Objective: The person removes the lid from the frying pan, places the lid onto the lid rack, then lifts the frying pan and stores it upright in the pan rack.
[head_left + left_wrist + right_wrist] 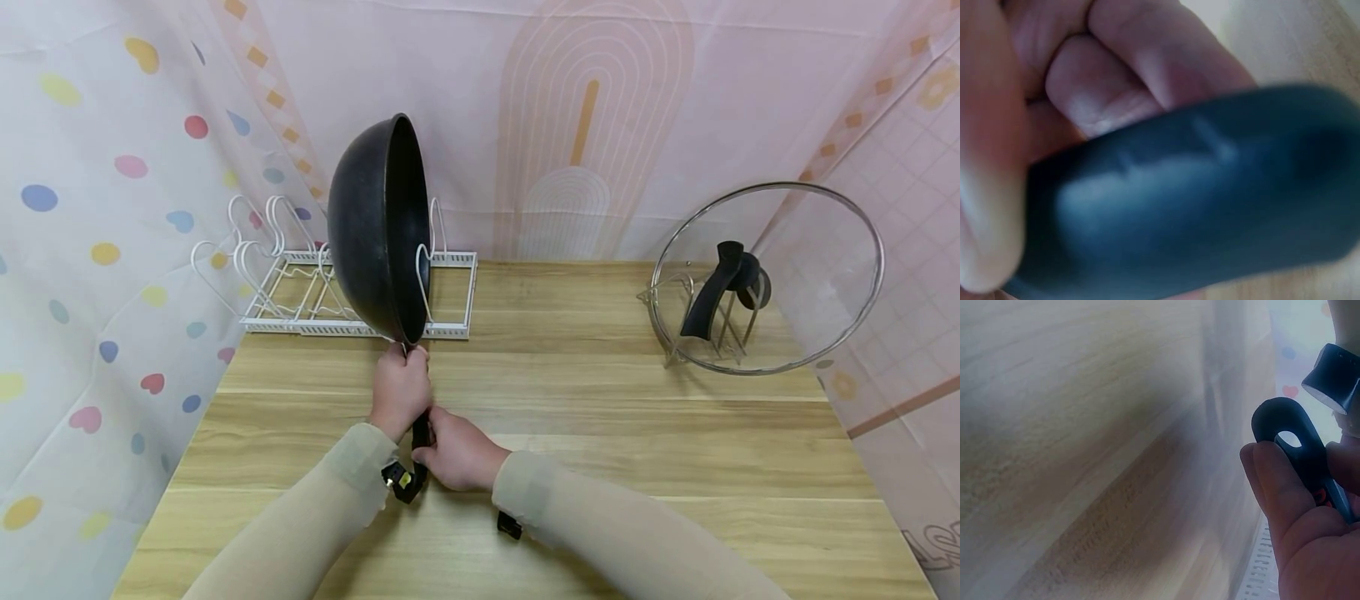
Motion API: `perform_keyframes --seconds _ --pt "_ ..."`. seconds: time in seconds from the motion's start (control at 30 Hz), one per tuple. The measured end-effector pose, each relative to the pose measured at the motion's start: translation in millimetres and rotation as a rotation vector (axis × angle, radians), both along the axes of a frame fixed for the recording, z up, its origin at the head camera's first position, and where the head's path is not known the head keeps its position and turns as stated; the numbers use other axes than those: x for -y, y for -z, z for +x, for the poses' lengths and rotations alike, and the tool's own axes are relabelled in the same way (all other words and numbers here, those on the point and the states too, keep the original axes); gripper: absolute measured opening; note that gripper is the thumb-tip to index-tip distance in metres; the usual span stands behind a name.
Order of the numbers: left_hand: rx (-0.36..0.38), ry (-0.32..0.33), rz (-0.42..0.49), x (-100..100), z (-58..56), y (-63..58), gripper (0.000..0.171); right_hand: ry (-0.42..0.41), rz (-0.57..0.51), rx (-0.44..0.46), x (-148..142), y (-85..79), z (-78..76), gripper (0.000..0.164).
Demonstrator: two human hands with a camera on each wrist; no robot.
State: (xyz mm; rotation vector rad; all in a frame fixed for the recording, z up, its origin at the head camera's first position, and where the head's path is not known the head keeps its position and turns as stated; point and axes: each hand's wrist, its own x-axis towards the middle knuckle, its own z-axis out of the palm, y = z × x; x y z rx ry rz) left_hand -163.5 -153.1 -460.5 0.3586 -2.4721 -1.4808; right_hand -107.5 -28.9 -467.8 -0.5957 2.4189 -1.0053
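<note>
A black wok [362, 225] stands on its edge among the wires of a white rack [450, 330], its hollow side facing right. Close to the wok's rim, my left hand [401, 387] grips the base of the black handle [420, 433]. Farther back along it, my right hand [459, 450] holds the handle between thumb and fingers. In the right wrist view, the handle's rounded end with its hanging hole [1304, 462] shows beside the fingers. The left wrist view has the dark handle [1197, 206] large and blurred in front of curled fingers.
On the right, a glass lid with a black knob [712, 292] leans upright in a small wire stand [678, 283]. The wooden table [570, 400] meets a patterned cloth backdrop [465, 125] behind and at both sides. Several white wire dividers [255, 275] rise left of the wok.
</note>
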Motion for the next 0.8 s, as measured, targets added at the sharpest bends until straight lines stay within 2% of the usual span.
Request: perform_keyframes --seconds 0.53,0.8 --pt "0.008 0.008 -0.007 2 -0.1 8.2 0.022 0.006 0.018 -0.020 3 2.9 0.5 0.033" --pt "0.032 0.014 0.007 2 0.5 10.7 0.020 0.011 0.023 -0.023 4 5.2 1.6 0.038"
